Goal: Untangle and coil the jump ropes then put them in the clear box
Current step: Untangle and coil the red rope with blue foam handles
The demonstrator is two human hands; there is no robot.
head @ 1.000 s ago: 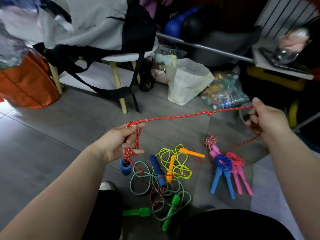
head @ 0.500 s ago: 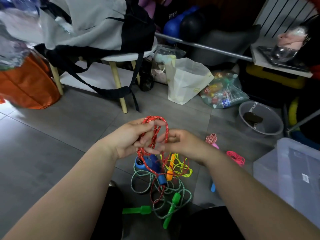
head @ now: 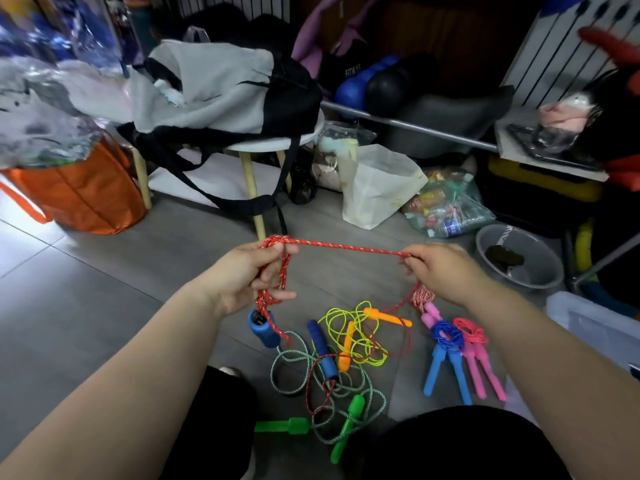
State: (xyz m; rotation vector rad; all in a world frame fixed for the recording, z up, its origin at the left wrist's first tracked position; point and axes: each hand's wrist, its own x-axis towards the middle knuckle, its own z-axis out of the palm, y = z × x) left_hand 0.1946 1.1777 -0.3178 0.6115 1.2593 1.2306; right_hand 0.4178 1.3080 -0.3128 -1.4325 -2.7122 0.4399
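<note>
A red speckled jump rope (head: 349, 245) stretches taut between my hands. My left hand (head: 249, 275) grips several coiled loops of it, and a blue foam handle (head: 263, 328) dangles below. My right hand (head: 440, 268) pinches the rope's other stretch, which trails down to the floor. On the floor lie its second blue handle (head: 322, 351), a tangled yellow rope with orange handles (head: 356, 334) and a green-handled rope (head: 346, 420). Coiled blue (head: 446, 358) and pink (head: 481, 362) ropes lie to the right. The clear box (head: 595, 323) sits at the right edge.
A grey basin (head: 519, 258) stands beyond my right hand. A stool (head: 256, 147) with a grey-black bag, an orange bag (head: 79, 195), a white paper bag (head: 377, 185) and a plastic bag of bottles (head: 446, 206) crowd the far floor. My knees are at the bottom.
My hands had come together at the coil half a second ago. Now the right hand has pulled away to the right, drawing out a fresh length of red rope.
</note>
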